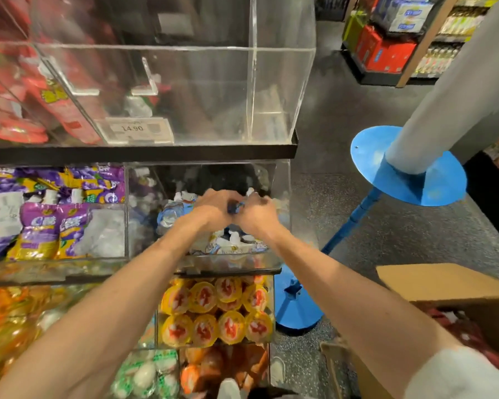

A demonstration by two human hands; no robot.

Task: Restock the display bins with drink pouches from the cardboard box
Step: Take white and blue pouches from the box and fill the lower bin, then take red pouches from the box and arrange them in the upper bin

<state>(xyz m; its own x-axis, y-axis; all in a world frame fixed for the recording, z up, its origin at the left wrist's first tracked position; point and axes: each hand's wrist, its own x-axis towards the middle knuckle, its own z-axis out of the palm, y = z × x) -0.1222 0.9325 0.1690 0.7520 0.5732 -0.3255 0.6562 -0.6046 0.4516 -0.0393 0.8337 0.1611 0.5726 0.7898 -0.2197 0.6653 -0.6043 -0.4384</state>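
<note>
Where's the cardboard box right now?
The cardboard box sits at the lower right of the head view, beside the right forearm and just right of the blue stand base.

From my screen the bins (277, 90) read as clear, glossy hard plastic, and the pouches (41, 226) in them as shiny, crinkled film. The box (444, 283) is matt brown cardboard, the floor (386, 226) a rough speckled grey. The blue stand (369, 151) looks like smooth painted metal, though blur leaves me unsure.

Blue stand (298, 309) on speckled floor (386, 226); grey column (450, 105) meets blue disc (369, 151); red cartons (383, 50) behind.
</note>
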